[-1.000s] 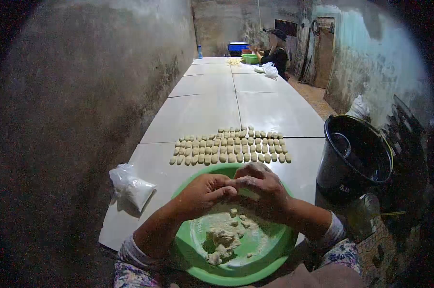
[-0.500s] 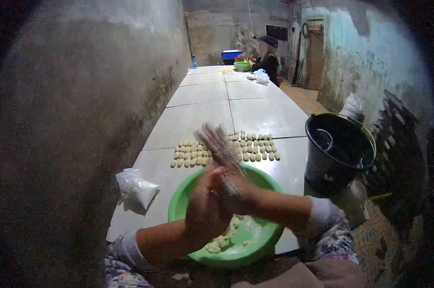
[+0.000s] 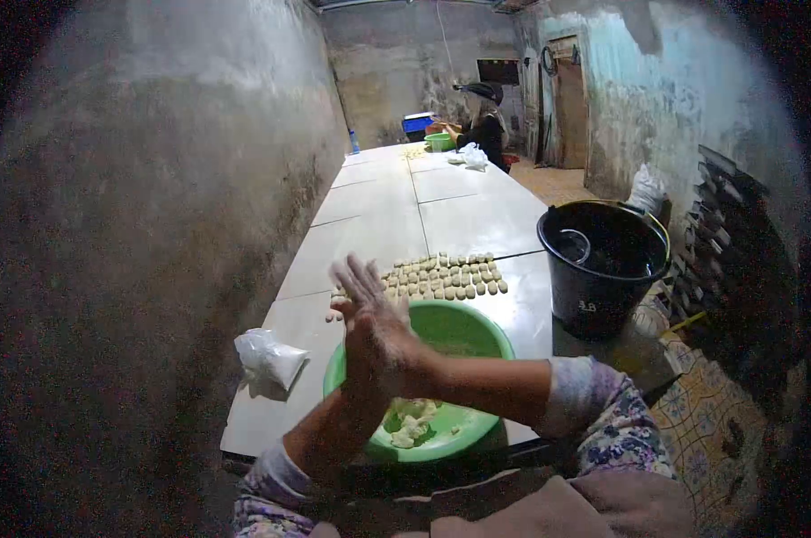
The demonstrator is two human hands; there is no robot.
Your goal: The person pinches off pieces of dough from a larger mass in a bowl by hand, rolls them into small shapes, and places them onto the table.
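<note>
While the right hand presses the left hand, whether they grip anything I can't tell; pale, lumpy dough sits in the round green plastic basin; uneven pressure could squash any hidden piece.

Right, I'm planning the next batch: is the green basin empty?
Not empty: pale dough lies in the near part of the green basin. Part of the inside is hidden, so I cannot tell how full it is.

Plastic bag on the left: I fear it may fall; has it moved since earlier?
No, the plastic bag lies at the same spot on the table, near its left edge.
</note>
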